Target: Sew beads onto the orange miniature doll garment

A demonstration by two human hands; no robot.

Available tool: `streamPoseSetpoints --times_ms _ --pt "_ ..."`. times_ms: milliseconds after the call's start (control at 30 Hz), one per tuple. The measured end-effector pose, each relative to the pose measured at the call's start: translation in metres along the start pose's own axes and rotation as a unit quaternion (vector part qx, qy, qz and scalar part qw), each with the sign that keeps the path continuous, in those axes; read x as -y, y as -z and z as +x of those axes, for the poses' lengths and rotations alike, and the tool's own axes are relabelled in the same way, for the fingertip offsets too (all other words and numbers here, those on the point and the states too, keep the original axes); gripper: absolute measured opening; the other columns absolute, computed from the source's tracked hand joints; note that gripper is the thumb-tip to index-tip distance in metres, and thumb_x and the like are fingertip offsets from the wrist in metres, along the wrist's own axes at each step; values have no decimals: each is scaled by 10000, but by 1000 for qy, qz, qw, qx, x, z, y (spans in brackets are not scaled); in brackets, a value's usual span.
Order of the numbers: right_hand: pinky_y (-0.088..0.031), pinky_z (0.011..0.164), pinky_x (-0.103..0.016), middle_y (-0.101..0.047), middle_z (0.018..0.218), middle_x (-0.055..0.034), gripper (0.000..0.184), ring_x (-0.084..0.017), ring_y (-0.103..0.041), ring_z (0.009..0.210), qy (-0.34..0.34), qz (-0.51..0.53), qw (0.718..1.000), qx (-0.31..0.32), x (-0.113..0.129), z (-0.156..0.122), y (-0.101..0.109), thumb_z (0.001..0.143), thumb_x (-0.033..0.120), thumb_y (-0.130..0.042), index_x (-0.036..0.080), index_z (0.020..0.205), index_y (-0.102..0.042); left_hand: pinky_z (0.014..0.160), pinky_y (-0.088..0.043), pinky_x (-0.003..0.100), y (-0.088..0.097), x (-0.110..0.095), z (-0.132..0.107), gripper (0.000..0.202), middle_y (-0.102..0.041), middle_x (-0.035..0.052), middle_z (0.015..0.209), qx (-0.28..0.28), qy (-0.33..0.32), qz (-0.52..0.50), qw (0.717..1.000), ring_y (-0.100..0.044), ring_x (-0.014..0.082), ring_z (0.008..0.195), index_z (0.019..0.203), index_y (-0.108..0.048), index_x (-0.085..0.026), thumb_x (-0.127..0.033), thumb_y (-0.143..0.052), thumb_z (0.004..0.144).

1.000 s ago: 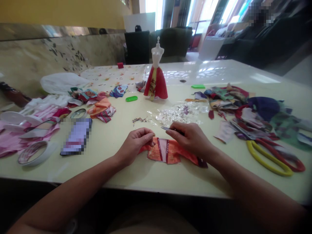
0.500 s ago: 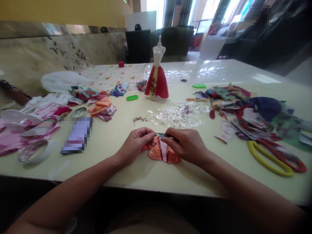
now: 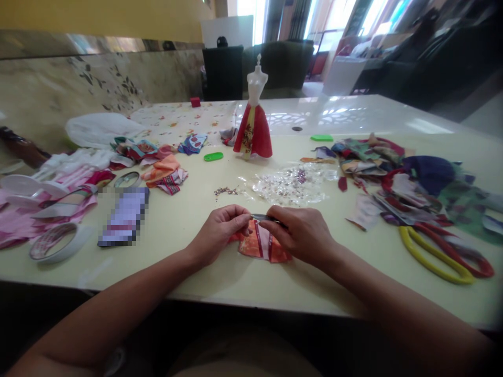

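Note:
My left hand (image 3: 220, 233) is pinched closed at the upper left edge of a small orange and red patterned cloth piece (image 3: 259, 247) lying on the cream table (image 3: 220, 283); what its fingertips hold is too small to see. My right hand (image 3: 301, 233) is closed round thin grey tweezers (image 3: 264, 217), whose tip points left and meets the left fingertips. A clear plastic sheet strewn with small beads (image 3: 293, 184) lies just beyond the hands. A little heap of beads (image 3: 225, 191) sits to its left.
A white mannequin in a red skirt (image 3: 253, 125) stands behind. Fabric scraps (image 3: 377, 157) and yellow and red scissors (image 3: 444, 254) lie right. A tape roll (image 3: 58, 241), a blurred-out flat object (image 3: 124, 215), orange cloth (image 3: 165, 175) and pink packaging (image 3: 47, 188) lie left.
My right hand slid left with the tweezers until their tip met my left fingertips; it now covers the right end of the cloth. Since half a second ago, almost nothing moved.

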State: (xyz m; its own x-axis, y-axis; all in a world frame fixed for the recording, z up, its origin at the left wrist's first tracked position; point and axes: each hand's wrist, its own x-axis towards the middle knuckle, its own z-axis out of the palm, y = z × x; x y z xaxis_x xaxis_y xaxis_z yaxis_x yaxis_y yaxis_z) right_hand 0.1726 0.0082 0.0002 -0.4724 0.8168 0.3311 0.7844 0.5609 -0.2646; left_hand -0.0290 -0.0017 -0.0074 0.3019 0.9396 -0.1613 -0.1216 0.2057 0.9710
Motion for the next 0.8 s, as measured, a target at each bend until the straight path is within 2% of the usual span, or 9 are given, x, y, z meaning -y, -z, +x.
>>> streamPoseSetpoints --times_ms 433,800 --pt "-177 527 -273 -547 582 7 402 -97 -409 514 4 9 1000 3 -1 0 -1 933 511 -424 198 712 -544 656 -442 208 2 0 2 198 -593 -6 679 9 -2 11 1000 -537 72 624 792 -612 -137 -322 -683 804" --pt "-191 529 -269 -537 581 14 394 -95 -411 518 -2 28 1000 7 0 -2 -3 932 510 -428 200 719 -544 690 -453 206 3 1 2 175 -601 -4 691 18 4 2 1000 -554 69 649 806 -620 -134 -301 -673 814"
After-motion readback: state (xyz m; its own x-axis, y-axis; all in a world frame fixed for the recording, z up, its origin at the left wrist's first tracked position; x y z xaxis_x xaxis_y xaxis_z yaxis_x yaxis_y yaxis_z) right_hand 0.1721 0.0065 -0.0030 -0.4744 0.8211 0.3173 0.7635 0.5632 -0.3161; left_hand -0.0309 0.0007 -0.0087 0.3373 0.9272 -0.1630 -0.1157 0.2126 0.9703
